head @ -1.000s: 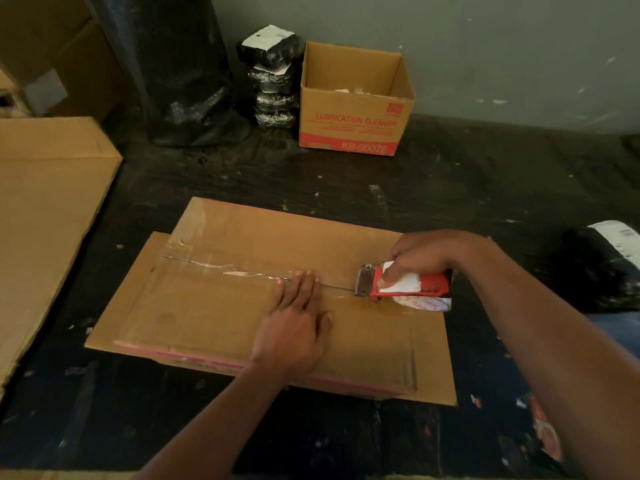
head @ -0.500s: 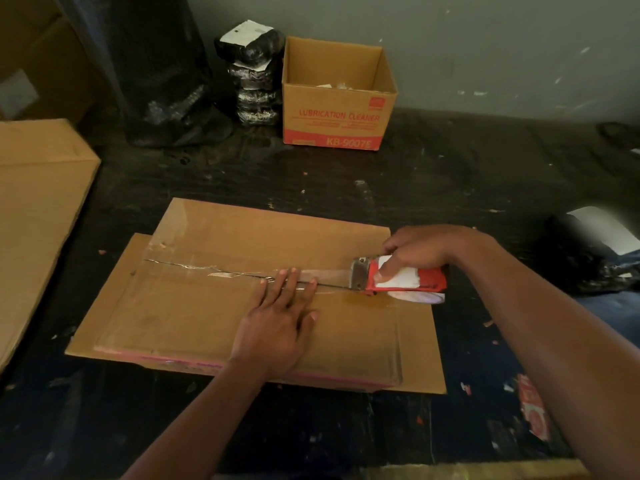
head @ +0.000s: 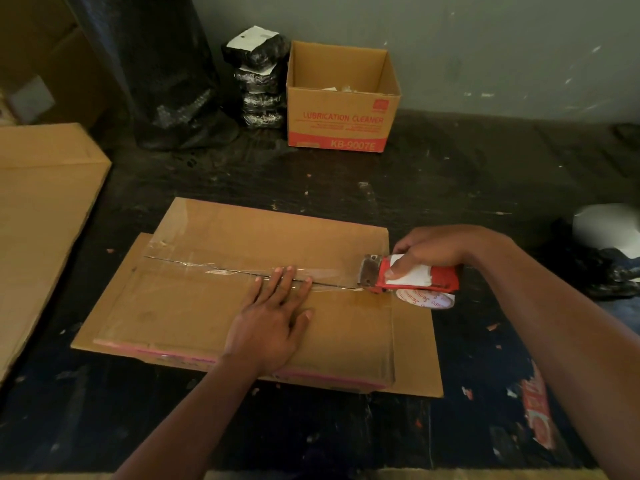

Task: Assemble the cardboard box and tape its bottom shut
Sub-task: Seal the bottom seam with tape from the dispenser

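Pressing one cardboard box (head: 194, 306), left hand (head: 268, 323) lay with fingers (head: 277, 282) straight, right hand (head: 429, 249) clamped one tape dispenser (head: 440, 277), roll (head: 426, 299) half hidden.

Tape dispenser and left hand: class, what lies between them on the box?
Head view: only clear tape along the cardboard box seam, from left hand to tape dispenser.

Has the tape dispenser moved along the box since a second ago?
Yes. The tape dispenser slid slightly rightward, toward the right edge of the cardboard box.

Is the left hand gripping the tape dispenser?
No, the right hand grips the tape dispenser; the left hand presses flat on the cardboard box.
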A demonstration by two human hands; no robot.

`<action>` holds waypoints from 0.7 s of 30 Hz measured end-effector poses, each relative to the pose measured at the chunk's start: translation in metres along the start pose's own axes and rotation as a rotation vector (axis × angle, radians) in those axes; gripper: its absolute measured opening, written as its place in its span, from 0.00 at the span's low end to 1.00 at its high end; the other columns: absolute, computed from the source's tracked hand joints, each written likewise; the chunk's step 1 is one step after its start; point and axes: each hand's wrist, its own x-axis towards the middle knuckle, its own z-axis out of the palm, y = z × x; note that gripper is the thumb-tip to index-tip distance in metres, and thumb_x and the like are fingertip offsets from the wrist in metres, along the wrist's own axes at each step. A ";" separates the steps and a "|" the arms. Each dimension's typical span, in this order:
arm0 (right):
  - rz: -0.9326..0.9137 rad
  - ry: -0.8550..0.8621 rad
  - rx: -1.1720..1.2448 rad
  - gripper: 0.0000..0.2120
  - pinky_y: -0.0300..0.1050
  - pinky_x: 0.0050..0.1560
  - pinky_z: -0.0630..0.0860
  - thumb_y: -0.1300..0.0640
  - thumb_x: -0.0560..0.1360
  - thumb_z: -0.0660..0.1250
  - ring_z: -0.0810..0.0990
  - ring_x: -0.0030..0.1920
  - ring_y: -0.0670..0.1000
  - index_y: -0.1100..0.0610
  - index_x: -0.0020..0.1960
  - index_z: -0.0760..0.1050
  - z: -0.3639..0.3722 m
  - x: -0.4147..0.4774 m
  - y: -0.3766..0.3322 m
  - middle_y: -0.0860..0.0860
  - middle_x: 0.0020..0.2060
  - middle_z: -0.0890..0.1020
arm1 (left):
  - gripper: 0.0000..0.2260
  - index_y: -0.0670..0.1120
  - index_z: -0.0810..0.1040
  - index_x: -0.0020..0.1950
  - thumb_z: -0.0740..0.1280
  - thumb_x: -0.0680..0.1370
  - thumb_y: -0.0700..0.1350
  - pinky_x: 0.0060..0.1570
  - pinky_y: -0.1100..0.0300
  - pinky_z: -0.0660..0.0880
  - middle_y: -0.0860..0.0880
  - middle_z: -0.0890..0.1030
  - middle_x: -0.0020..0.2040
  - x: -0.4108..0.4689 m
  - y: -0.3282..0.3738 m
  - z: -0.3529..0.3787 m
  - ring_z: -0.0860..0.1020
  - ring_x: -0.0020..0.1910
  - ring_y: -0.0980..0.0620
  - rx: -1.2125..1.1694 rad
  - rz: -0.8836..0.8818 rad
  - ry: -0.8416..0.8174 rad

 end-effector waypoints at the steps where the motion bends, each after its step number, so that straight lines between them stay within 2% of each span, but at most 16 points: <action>1: -0.007 0.001 0.007 0.16 0.47 0.49 0.77 0.39 0.76 0.71 0.84 0.51 0.50 0.48 0.59 0.81 -0.001 0.000 0.001 0.48 0.53 0.84 | 0.27 0.58 0.48 0.83 0.43 0.84 0.63 0.80 0.46 0.46 0.50 0.48 0.84 0.000 0.000 0.000 0.45 0.83 0.50 -0.003 0.000 0.004; 4: -0.016 -0.002 0.010 0.15 0.45 0.47 0.76 0.40 0.77 0.71 0.83 0.51 0.50 0.47 0.58 0.81 0.000 0.001 0.004 0.47 0.53 0.84 | 0.28 0.58 0.47 0.83 0.42 0.84 0.63 0.80 0.46 0.44 0.50 0.47 0.84 -0.001 0.000 0.000 0.44 0.83 0.51 -0.001 -0.005 0.002; 10: 0.042 0.021 0.028 0.16 0.47 0.48 0.77 0.41 0.77 0.70 0.84 0.52 0.53 0.50 0.59 0.82 -0.011 -0.021 0.034 0.51 0.53 0.85 | 0.28 0.60 0.43 0.83 0.39 0.83 0.64 0.80 0.48 0.43 0.52 0.46 0.84 -0.001 -0.002 -0.002 0.42 0.82 0.53 0.007 -0.011 -0.005; 14: 0.047 0.050 -0.027 0.18 0.46 0.46 0.76 0.40 0.77 0.71 0.84 0.50 0.51 0.50 0.60 0.82 -0.010 -0.022 0.030 0.49 0.52 0.84 | 0.29 0.58 0.47 0.83 0.39 0.82 0.63 0.80 0.45 0.44 0.49 0.49 0.84 0.000 0.006 -0.005 0.45 0.83 0.49 0.036 -0.020 -0.025; 16: 0.055 0.061 -0.047 0.19 0.45 0.45 0.76 0.40 0.76 0.71 0.83 0.50 0.50 0.51 0.60 0.82 -0.008 -0.021 0.026 0.49 0.52 0.84 | 0.30 0.56 0.50 0.84 0.42 0.81 0.61 0.80 0.42 0.45 0.46 0.50 0.84 0.003 0.017 -0.009 0.47 0.83 0.46 0.034 -0.081 -0.033; 18: 0.067 0.064 -0.054 0.18 0.45 0.44 0.75 0.41 0.76 0.71 0.83 0.50 0.51 0.51 0.59 0.82 -0.006 -0.023 0.024 0.49 0.51 0.84 | 0.30 0.52 0.55 0.83 0.49 0.81 0.57 0.80 0.41 0.46 0.43 0.52 0.84 0.008 0.036 -0.017 0.49 0.82 0.41 0.043 -0.142 -0.013; 21: 0.085 0.074 -0.026 0.16 0.44 0.43 0.75 0.42 0.76 0.72 0.84 0.49 0.51 0.51 0.58 0.83 -0.002 -0.025 0.023 0.50 0.50 0.84 | 0.28 0.46 0.56 0.83 0.56 0.82 0.46 0.81 0.49 0.45 0.42 0.54 0.83 0.023 0.068 -0.020 0.51 0.82 0.43 0.039 -0.043 0.012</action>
